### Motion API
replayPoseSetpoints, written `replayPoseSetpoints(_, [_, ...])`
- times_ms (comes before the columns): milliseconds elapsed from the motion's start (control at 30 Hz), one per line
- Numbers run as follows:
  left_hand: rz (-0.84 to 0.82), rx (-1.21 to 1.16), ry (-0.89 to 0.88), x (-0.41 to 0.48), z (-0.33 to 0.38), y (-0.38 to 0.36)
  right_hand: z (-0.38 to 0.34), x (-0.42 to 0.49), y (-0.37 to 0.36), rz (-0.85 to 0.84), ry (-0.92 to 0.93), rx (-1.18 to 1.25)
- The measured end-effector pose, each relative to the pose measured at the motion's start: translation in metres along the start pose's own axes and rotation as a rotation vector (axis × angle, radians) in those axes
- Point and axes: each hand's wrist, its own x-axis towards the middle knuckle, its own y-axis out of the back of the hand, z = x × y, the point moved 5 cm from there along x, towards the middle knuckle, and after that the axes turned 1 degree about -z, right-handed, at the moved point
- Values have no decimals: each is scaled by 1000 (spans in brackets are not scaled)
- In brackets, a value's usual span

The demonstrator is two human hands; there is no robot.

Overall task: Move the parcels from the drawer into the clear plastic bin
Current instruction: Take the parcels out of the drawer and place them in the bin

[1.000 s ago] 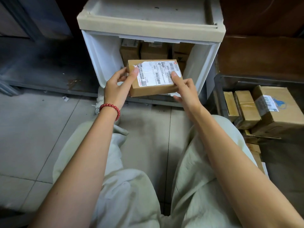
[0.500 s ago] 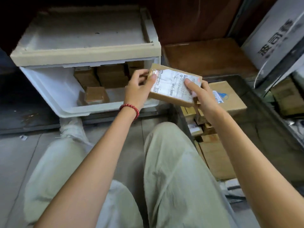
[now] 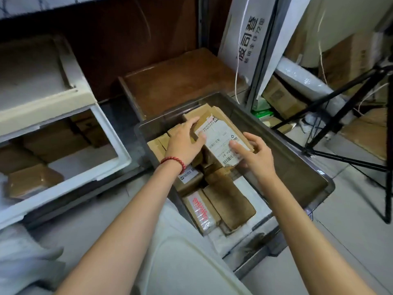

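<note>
Brown cardboard parcel point(image 3: 221, 143), white label up, sits tilted over the stack at the far left of the bin point(image 3: 302, 167). Head view, the only one. Your left hand point(image 3: 185, 143) grips its far-left edge, fingers curled over the top corner, thumb on the label. Your right hand point(image 3: 257, 156) holds the near-right end, index finger lying on the label. Both hands are clamped on it. Can't tell if its underside already touches the boxes below, since your hands hide that.

Step in hand, as I read it: setting this one down. Lower it flat, not on the tilt, so it doesn't ride on one corner. The bin parcels point(image 3: 229, 201) fill the left side. The right side looks bare and dark, so there's room there if the stack gets tall. I'd free one hand first and slide the fingers out sideways so nothing gets dragged. Don't drop it from height. The pile looks loose and uneven, and a knock could tip a box.

The drawer point(image 3: 119, 150) stands open to your left, apart from the bin. A taped parcel point(image 3: 34, 182) sits at its front with more brown boxes behind, so the job isn't finished. A tripod point(image 3: 340, 116) stands beyond the bin's right side, so mind your elbow.
</note>
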Motion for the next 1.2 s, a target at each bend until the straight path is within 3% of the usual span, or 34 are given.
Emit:
replayPoseSetpoints(200, [8,394,-163,31,20,-31,-13,28,33,279,194,-217])
replayPoseSetpoints(367, [-38,694,-204,28,-11,-55,-24,53,30,276,304,-386])
replayPoseSetpoints(667, [-85,770,-120,40,-43,-52,-22,107,-11,275,320,-429])
replayPoseSetpoints(867, [-38,724,-120,36,-47,-42,-6,128,-40,2,223,-486])
replayPoseSetpoints(1200, [116,707,89,19,-62,14,-13,98,-57,-37,333,-589])
